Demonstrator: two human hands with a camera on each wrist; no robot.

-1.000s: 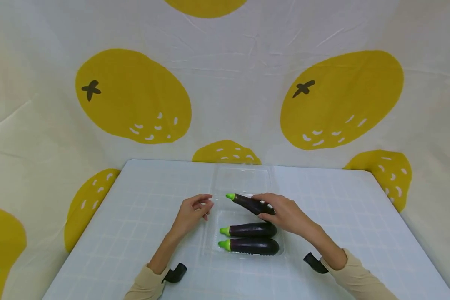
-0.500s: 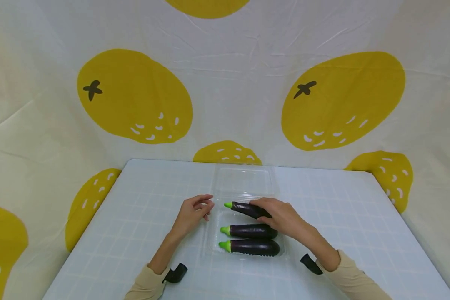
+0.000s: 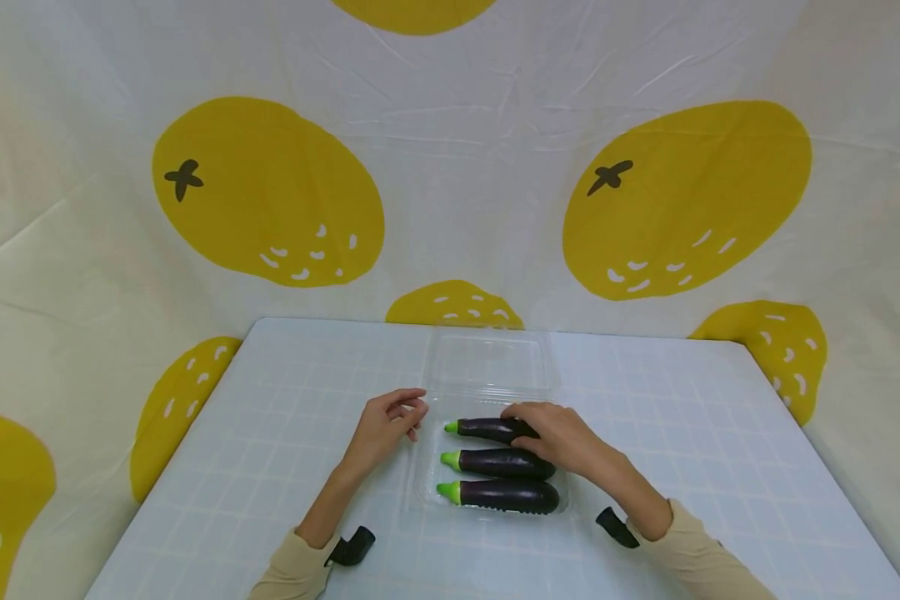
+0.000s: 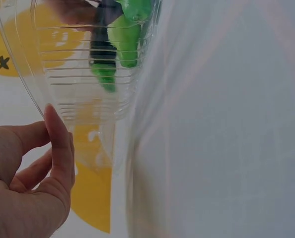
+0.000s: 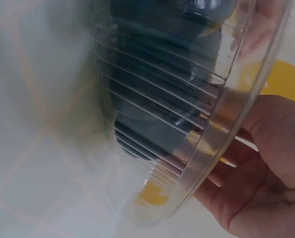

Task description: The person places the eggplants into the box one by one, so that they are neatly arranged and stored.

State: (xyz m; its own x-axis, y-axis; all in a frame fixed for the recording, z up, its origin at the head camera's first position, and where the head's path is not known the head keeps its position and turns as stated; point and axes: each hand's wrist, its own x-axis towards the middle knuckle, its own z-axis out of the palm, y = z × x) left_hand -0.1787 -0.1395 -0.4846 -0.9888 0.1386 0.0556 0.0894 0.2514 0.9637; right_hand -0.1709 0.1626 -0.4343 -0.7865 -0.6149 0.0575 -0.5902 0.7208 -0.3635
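Note:
A clear plastic clamshell container (image 3: pixel 423 487) lies with its lid (image 3: pixel 487 360) folded back. Inside it are the middle eggplant (image 3: pixel 498 462) and the front eggplant (image 3: pixel 510 496), side by side with green stems to the left. Behind them, the back eggplant (image 3: pixel 480 428) lies almost parallel, its thick end covered by my right hand (image 3: pixel 566 437), which grips it from above. My left hand (image 3: pixel 388 423) stays beside the container's left edge, fingers loosely bent, an index fingertip right at the rim in the left wrist view. The container wall (image 5: pixel 207 144) partly veils the right hand's fingers in the right wrist view.
A white table (image 3: pixel 682 433) with a faint grid carries the container. A pale cloth with large yellow fruit prints (image 3: pixel 270 192) hangs behind it and along the sides. Black wrist mounts (image 3: pixel 352 546) sit at both sleeves.
My right hand has brought the back eggplant down and toward me, from tilted over the container's rear part to nearly level behind the other two. The left hand has not moved.

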